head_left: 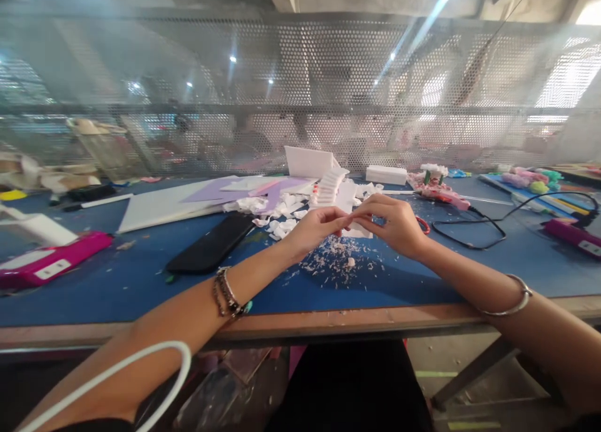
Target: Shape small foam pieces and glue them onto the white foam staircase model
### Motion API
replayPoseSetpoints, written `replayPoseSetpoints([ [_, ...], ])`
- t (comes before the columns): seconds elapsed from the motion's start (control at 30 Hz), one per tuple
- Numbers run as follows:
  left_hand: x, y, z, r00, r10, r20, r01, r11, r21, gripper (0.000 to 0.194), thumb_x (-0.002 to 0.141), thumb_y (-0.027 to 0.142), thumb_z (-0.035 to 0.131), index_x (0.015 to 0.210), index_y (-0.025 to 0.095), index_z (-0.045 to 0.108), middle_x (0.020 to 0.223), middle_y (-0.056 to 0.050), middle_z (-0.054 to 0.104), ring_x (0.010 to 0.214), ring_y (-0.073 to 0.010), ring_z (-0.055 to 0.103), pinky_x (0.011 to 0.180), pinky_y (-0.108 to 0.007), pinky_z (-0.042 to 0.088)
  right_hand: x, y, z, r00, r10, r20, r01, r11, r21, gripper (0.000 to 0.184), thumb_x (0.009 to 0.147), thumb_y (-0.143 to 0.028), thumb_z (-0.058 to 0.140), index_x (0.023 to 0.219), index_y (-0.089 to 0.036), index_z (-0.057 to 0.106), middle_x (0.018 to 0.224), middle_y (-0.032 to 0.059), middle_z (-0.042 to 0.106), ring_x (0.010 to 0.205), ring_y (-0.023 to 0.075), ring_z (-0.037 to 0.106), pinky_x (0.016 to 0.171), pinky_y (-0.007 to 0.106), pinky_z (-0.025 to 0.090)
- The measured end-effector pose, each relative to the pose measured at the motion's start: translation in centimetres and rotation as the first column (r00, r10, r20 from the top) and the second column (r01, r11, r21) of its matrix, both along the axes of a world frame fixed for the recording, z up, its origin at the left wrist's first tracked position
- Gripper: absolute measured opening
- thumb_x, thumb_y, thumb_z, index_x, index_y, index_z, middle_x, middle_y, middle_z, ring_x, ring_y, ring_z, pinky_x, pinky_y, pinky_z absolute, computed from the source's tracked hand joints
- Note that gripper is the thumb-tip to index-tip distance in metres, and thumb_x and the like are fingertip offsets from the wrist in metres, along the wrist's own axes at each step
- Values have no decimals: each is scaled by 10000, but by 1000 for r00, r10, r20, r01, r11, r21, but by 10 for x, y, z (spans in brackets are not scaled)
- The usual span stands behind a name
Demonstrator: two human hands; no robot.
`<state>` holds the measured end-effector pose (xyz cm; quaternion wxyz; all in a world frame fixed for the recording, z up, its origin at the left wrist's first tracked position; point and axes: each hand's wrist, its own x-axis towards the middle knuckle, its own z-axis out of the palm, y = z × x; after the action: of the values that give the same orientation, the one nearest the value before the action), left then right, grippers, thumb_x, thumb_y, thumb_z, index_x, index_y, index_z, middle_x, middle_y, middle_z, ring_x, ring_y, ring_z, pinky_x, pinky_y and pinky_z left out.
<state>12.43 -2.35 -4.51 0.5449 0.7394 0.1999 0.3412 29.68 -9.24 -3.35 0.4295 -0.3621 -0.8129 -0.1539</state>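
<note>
My left hand [322,227] and my right hand [392,222] meet fingertip to fingertip above the blue tabletop. Both are closed in a pinch, and whatever is between the fingers is too small or too hidden to name. Beneath them lies a scatter of small pale shavings [335,263], with one larger pale crumb [351,262] among them. Just behind the hands stands a row of small white pieces with reddish ends [328,188]. Crumpled white scraps [283,228] lie by my left hand. The red handle of a tool [423,225] shows beside my right wrist.
A black phone-like slab [210,244] and white and lilac sheets [169,203] lie left. Magenta power strips [56,260] [575,236] sit at both sides. A pink glue gun [441,194] with a black cable [493,231] is at right. Perforated metal screen [328,75] stands behind.
</note>
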Motion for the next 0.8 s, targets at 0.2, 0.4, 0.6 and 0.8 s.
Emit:
replayPoseSetpoints([
  [0.2, 0, -2, 1, 1000, -19, 5, 19, 999, -31, 231, 678, 372, 661, 723, 152, 609, 634, 19, 504, 569, -67, 418, 580, -223, 317, 1, 0, 0, 997, 25, -79, -42, 973, -228, 180, 808, -272, 521, 897, -192, 656, 821, 21, 636, 751, 88, 570, 686, 224, 452],
  [0.4, 1, 0, -1, 1000, -21, 14, 22, 999, -49, 238, 676, 369, 659, 746, 147, 611, 661, 9, 508, 577, -68, 430, 586, -227, 324, 1, 5, -5, 941, 43, -334, -194, 880, -433, 193, 765, -323, 558, 845, -183, 663, 850, 30, 668, 777, 105, 607, 686, 234, 493],
  [0.6, 1, -1, 1, 999, -24, 29, 25, 999, -40, 218, 673, 371, 662, 711, 163, 612, 639, 9, 501, 569, -76, 429, 579, -234, 322, 2, 1, -2, 958, 40, -282, -146, 921, -362, 177, 747, -290, 590, 879, -205, 673, 847, 16, 675, 777, 97, 607, 663, 221, 483],
  [0.8, 0, -4, 1, 999, -30, 13, 31, 999, -36, 204, 682, 363, 654, 681, 165, 605, 620, 14, 497, 556, -78, 416, 570, -239, 302, 0, -4, 3, 997, -12, -74, -5, 974, -225, 153, 791, -260, 552, 855, -206, 679, 791, 1, 673, 702, 80, 586, 650, 219, 440],
])
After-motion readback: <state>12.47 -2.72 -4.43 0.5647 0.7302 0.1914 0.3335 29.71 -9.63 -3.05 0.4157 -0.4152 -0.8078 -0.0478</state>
